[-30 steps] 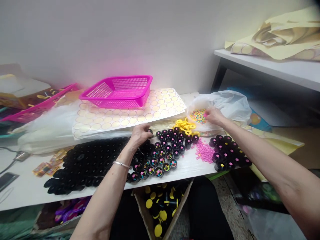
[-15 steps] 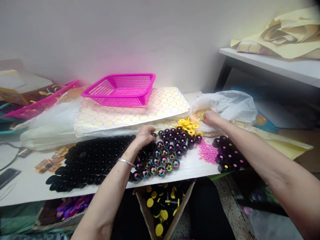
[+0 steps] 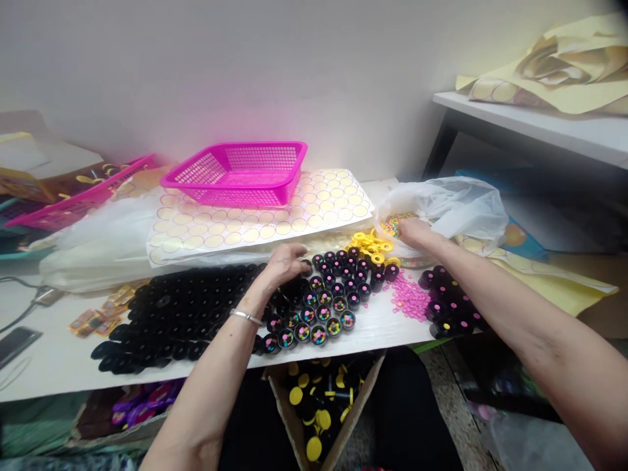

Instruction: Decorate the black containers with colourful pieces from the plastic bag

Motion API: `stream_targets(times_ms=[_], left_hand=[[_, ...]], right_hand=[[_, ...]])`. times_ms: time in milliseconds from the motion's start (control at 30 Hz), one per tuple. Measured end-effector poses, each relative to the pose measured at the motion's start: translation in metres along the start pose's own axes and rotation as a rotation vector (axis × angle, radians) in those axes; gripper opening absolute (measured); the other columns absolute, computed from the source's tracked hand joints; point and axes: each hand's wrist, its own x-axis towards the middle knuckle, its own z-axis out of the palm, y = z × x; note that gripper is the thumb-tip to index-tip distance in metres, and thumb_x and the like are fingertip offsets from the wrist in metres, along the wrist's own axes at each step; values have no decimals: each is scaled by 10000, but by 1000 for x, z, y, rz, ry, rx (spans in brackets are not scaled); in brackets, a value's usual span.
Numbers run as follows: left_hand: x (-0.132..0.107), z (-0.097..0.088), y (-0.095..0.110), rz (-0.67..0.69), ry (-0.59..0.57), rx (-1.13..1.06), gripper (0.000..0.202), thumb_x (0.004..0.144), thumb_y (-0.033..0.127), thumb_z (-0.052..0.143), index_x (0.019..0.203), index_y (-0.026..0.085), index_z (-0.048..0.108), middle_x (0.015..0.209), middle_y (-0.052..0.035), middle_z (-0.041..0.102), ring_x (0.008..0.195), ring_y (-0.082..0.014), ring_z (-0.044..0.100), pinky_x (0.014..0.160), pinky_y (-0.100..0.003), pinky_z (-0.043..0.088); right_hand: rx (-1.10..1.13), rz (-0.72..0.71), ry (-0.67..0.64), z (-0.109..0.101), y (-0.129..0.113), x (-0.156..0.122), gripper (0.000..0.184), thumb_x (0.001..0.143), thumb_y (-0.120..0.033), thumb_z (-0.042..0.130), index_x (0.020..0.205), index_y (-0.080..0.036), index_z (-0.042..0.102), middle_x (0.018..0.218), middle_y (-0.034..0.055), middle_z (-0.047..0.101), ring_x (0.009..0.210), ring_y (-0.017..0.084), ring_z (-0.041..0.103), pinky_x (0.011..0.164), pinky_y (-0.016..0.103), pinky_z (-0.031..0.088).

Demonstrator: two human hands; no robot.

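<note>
My left hand [image 3: 287,261] rests with curled fingers on a small black cup [image 3: 307,267] at the edge of a large group of empty black cups [image 3: 186,311]. Beside it stand several black cups holding coloured beads [image 3: 321,314]. My right hand [image 3: 415,232] reaches into a white plastic bag [image 3: 451,206] of mixed coloured beads [image 3: 395,222], fingers bent down into them. Yellow rings [image 3: 370,245] and a heap of pink beads [image 3: 409,297] lie between the hands. More filled cups [image 3: 449,304] sit under my right forearm.
A pink mesh basket [image 3: 240,173] sits on sheets of round stickers [image 3: 260,219] at the back. Another pink basket [image 3: 78,196] stands at the left. A cardboard box [image 3: 318,399] with black and yellow parts is below the table edge. A white shelf [image 3: 534,127] stands at right.
My right hand has dipped from above the beads down into the bag. My left hand has shifted slightly right on the black cup. The view has drifted a little.
</note>
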Motion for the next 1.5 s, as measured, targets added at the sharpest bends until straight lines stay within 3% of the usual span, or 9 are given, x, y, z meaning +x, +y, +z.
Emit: stream_targets(times_ms=[233, 500, 600, 700, 800, 933, 1167, 1367, 1500], left_hand=[[18, 12, 19, 121, -98, 134, 151, 493, 179, 636, 637, 214, 662, 702, -20, 635, 757, -209, 555, 642, -266, 370], [24, 11, 19, 141, -123, 164, 86, 499, 186, 610, 577, 206, 638, 525, 9, 534, 585, -160, 503, 561, -253, 317], [22, 7, 20, 121, -90, 152, 149, 529, 219, 617, 666, 200, 670, 532, 15, 541, 594, -161, 515, 577, -256, 349], [21, 3, 25, 124, -19, 113, 238, 572, 231, 590, 789, 195, 681, 687, -4, 615, 714, -178, 550, 643, -261, 394], [22, 3, 35, 164, 45, -54, 282, 593, 227, 572, 854, 175, 665, 793, -14, 626, 763, -173, 554, 684, -264, 419], [25, 9, 51, 223, 83, -201, 252, 591, 198, 579, 832, 172, 651, 828, -14, 596, 781, -154, 542, 707, -259, 434], [29, 31, 74, 249, 52, -459, 334, 588, 168, 620, 922, 149, 622, 898, -26, 586, 836, -149, 554, 741, -264, 455], [41, 59, 93, 294, 30, -612, 481, 579, 137, 632, 1058, 133, 586, 951, -43, 632, 875, -160, 581, 803, -287, 462], [45, 69, 104, 349, 40, -561, 469, 582, 165, 658, 1050, 158, 618, 946, -36, 648, 883, -177, 588, 789, -291, 467]], right_hand=[[310, -61, -23, -12, 6, -4, 99, 605, -173, 607, 689, -129, 636, 577, 4, 583, 572, 133, 550, 536, 216, 406], [1029, -86, 54, -10, 18, -5, 242, 447, -212, 686, 642, -128, 570, 589, -21, 555, 568, 102, 503, 551, 229, 441], [1025, -104, 74, -12, 19, -7, 259, 476, -238, 682, 685, -122, 584, 622, -4, 578, 587, 114, 520, 552, 231, 445], [683, -122, 96, -15, 19, -7, 216, 583, -239, 615, 764, -121, 615, 673, 22, 613, 646, 144, 562, 577, 236, 446], [350, -98, 104, -15, 15, -5, 87, 595, -159, 570, 658, -141, 627, 671, 48, 626, 736, 187, 590, 639, 253, 434], [289, -65, 99, -6, 3, -1, 79, 548, -87, 566, 510, -154, 582, 615, 75, 619, 764, 212, 593, 679, 267, 411], [444, -101, 90, 1, 10, -1, 86, 566, -195, 579, 629, -141, 602, 591, 1, 576, 600, 130, 521, 553, 219, 394], [1091, -198, 6, -34, 3, -25, 200, 506, -251, 648, 657, -133, 593, 596, -18, 555, 551, 95, 473, 533, 227, 385], [1048, -421, -82, -55, -25, -40, 158, 518, -204, 646, 658, -139, 614, 618, -26, 572, 596, 96, 493, 594, 226, 390]])
